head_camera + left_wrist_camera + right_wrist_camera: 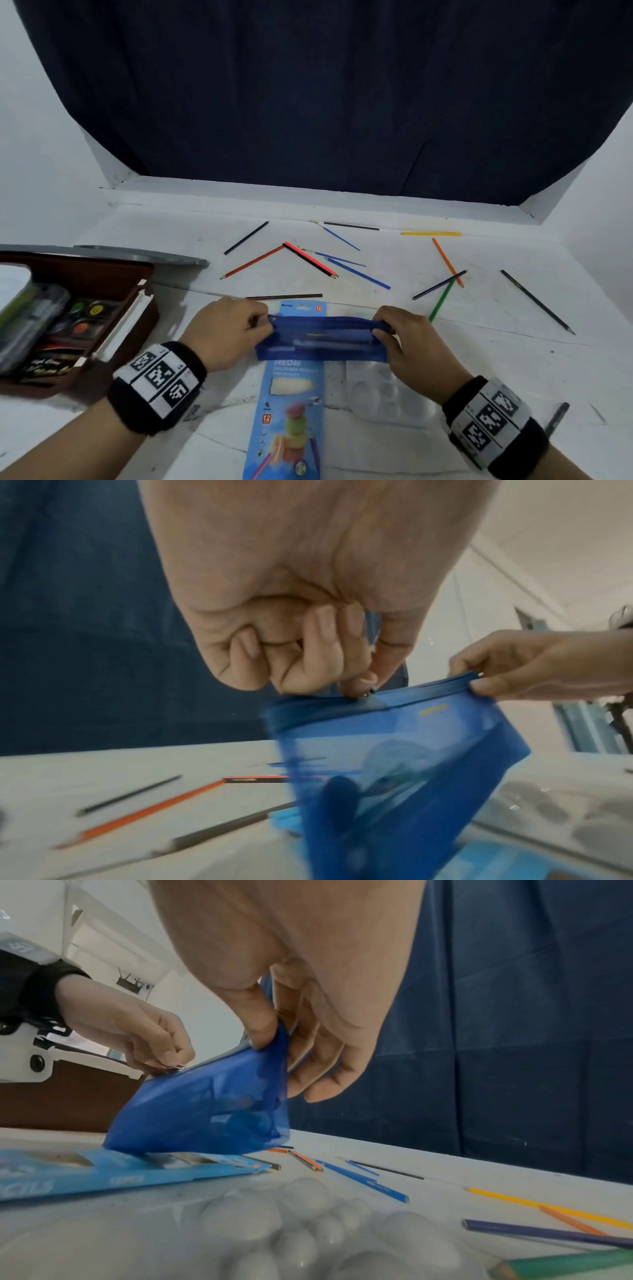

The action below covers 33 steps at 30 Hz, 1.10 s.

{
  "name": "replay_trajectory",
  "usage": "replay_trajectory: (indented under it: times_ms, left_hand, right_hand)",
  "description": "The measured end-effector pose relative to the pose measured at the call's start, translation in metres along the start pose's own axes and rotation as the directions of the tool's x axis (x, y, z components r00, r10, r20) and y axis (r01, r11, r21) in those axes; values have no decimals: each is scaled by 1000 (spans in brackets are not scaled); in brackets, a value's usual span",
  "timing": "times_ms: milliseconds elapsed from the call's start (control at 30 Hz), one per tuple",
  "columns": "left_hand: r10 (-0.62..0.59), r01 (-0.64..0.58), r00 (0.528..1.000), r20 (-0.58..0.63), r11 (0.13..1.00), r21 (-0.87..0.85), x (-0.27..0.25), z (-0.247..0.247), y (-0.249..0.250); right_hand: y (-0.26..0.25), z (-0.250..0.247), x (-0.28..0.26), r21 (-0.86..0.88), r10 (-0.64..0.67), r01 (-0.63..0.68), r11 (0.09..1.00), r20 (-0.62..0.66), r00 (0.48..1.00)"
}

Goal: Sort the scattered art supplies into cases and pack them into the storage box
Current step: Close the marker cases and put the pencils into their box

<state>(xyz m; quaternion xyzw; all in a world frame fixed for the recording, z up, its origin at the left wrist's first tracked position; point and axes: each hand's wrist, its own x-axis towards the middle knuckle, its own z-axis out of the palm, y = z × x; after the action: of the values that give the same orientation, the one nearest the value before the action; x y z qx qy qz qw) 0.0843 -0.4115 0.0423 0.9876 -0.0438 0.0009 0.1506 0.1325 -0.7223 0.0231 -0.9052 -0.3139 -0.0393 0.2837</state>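
A translucent blue zip pouch is held a little above the table between both hands. My left hand pinches the zipper pull at the pouch's left end. My right hand pinches the pouch's right top corner between thumb and fingers. The pouch hangs over a light blue pencil pack lying flat. Several coloured pencils and thin brushes, among them an orange pencil and a blue pencil, lie scattered on the white table beyond.
A brown storage box stands open at the left with paints and supplies inside. A clear plastic paint palette lies under my right hand. A dark pencil lies at the right. A dark curtain hangs behind the table.
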Motion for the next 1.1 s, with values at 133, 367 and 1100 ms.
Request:
replay_trajectory:
  times_ms: [133, 367, 1100]
  left_hand:
    - [-99, 92, 994, -50, 988, -125, -20, 4, -24]
    - [-155, 102, 975, -157, 947, -304, -42, 15, -16]
    - [-209, 132, 800, -563, 976, -173, -176, -118, -172]
  right_hand:
    - [-1, 3, -1, -63, 26, -19, 998, 114, 993]
    - [-24, 6, 18, -126, 54, -22, 992, 263, 963]
    - [-191, 69, 77, 57, -334, 336, 940, -46, 941]
